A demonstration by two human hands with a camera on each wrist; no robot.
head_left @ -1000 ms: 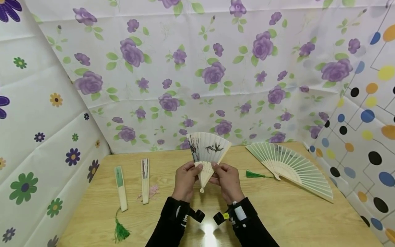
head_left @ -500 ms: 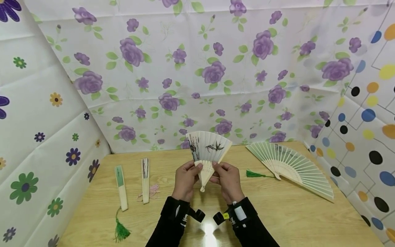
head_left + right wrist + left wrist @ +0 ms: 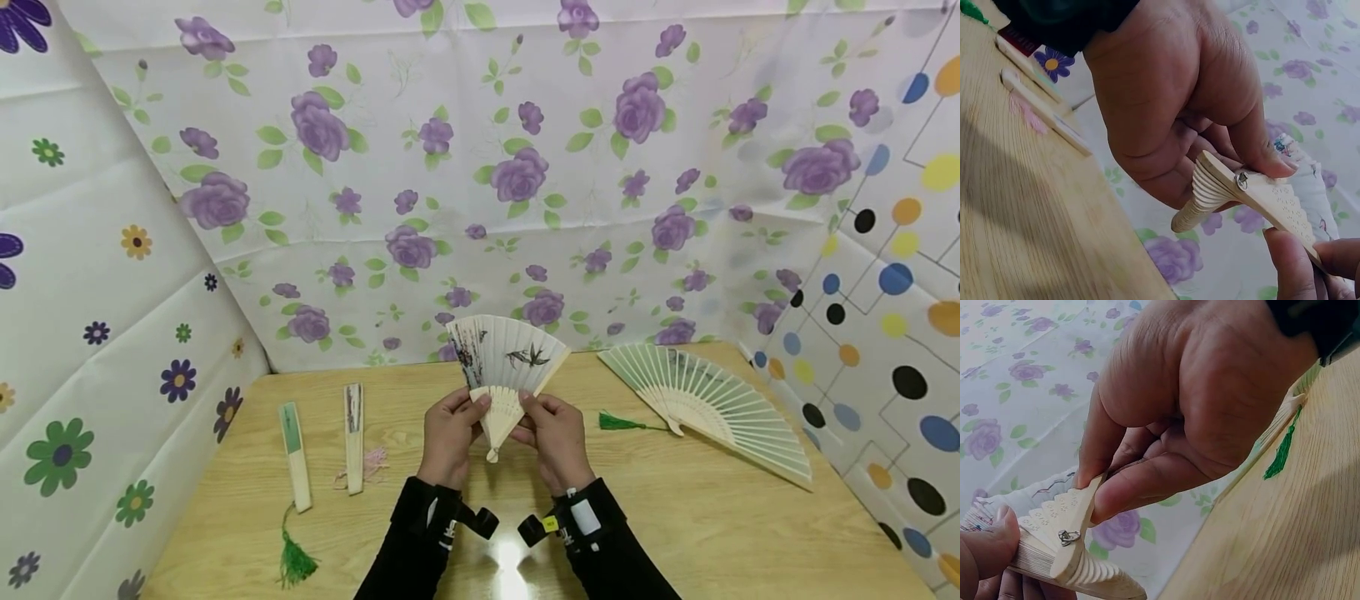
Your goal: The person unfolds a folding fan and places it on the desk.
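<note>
A partly spread folding fan [image 3: 510, 367] with a white leaf, painted with a dark bird and plants, is held up above the table in the head view. My left hand [image 3: 452, 435] pinches its left edge, thumb in front on the pale ribs. On the opposite edge my right hand [image 3: 555, 435] grips the ribs in the same way. Both wrist views show the narrow end of the ribs, with a small metal ring at the pivot [image 3: 1069, 537]. Fingers behind the fan are partly hidden.
Two folded fans lie at left: a green one [image 3: 295, 458] with a green tassel [image 3: 297, 562], and a patterned one [image 3: 353, 437] beside a pink tassel [image 3: 375, 462]. A spread green fan [image 3: 720, 408] lies at right on the wooden table [image 3: 712, 542]. Flowered sheets [image 3: 420, 167] stand behind.
The held fan has spread slightly wider, its right edge moving right and its left edge left. Its narrow end has risen a little. Both hands keep their grip.
</note>
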